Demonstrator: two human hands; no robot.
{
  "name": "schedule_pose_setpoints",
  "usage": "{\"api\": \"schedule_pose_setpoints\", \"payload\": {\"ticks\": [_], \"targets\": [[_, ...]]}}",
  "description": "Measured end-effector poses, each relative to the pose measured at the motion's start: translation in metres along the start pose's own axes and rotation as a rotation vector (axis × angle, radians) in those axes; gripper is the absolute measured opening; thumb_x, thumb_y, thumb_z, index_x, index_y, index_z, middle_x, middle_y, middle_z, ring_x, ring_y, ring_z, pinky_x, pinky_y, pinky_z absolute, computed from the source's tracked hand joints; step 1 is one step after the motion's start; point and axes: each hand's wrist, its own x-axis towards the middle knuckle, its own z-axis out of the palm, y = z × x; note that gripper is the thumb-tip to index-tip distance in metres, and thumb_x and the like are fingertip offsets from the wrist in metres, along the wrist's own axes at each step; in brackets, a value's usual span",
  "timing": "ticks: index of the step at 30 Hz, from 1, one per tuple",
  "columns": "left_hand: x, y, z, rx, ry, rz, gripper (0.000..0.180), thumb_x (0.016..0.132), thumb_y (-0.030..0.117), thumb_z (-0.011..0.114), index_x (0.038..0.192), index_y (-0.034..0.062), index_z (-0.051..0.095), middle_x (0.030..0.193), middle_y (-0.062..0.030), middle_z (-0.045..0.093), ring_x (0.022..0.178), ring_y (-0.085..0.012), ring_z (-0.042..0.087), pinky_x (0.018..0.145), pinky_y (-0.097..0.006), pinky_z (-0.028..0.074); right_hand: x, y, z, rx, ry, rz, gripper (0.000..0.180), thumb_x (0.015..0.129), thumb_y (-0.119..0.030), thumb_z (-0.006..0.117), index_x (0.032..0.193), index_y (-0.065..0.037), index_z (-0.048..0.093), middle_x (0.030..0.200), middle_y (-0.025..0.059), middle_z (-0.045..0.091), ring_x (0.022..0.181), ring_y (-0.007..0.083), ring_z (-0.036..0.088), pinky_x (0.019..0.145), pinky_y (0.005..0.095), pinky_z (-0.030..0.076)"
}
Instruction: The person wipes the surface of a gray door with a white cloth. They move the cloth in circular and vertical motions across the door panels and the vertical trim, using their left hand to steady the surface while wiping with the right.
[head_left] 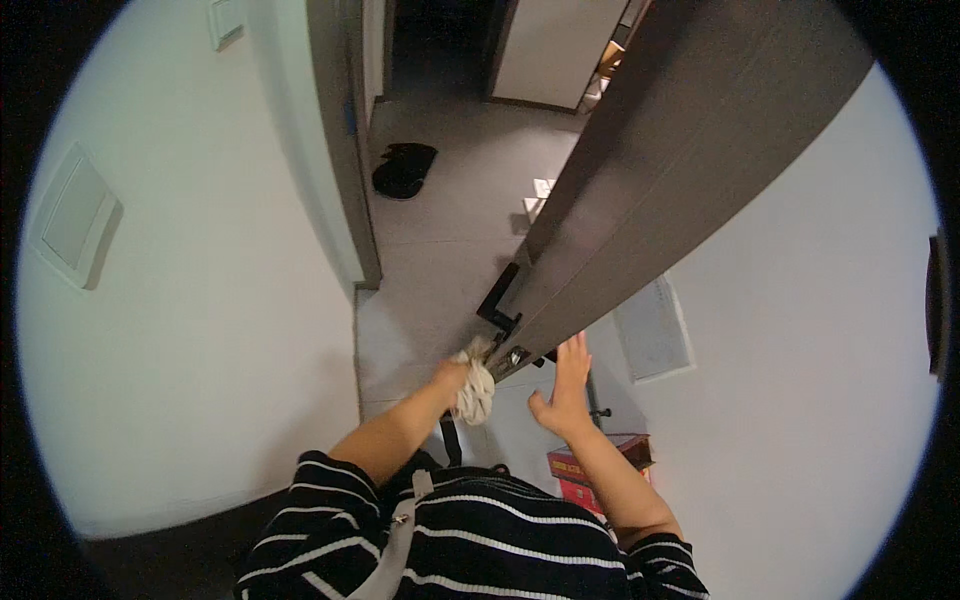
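A brown door [650, 190] stands open in front of me, seen from above along its edge. My left hand [450, 380] is closed around a bunched cream cloth [476, 396], which lies against or close beside the door's edge, below the black lever handle [497, 297]. A metal lock part [515, 356] shows in the door edge to the right of the cloth. On the door's other side, my right hand [566, 398] is open, its fingers stretched toward the door. Whether the fingertips touch it I cannot tell.
On the left, a white wall with a light switch [75, 215] meets the door frame [345, 150]. A black object [405, 170] lies on the grey floor [440, 215] beyond. Red boxes [575, 470] stand low beside my right forearm, near the right-hand wall [790, 330].
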Motion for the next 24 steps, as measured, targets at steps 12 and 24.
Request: {"api": "schedule_pose_setpoints", "payload": {"ticks": [12,24], "targets": [[0.015,0.171,-0.044,0.029,-0.328,0.505,0.030,0.090,0.016,0.064,0.116,0.0007,0.063,0.098,-0.0097,0.068,0.084,-0.0203,0.064,0.072,-0.034,0.052,0.054,-0.131,0.019,0.496,0.580,0.161,0.093,0.083,-0.018,0.067,0.149,0.004,0.005,0.150,0.0204,0.021,0.139,0.0308,0.023,0.114,0.0405,0.015],[-0.134,0.372,-0.048,0.288,-0.754,2.257,0.052,0.072,0.028,0.075,0.123,0.0243,0.065,0.149,-0.0154,0.036,0.135,-0.0472,0.028,0.108,-0.062,0.023,0.171,-0.234,0.151,0.530,1.178,0.301,0.061,0.102,-0.049,0.033,0.144,-0.005,0.029,0.142,0.0087,0.039,0.130,0.0191,0.036,0.109,0.0350,0.025]]}}
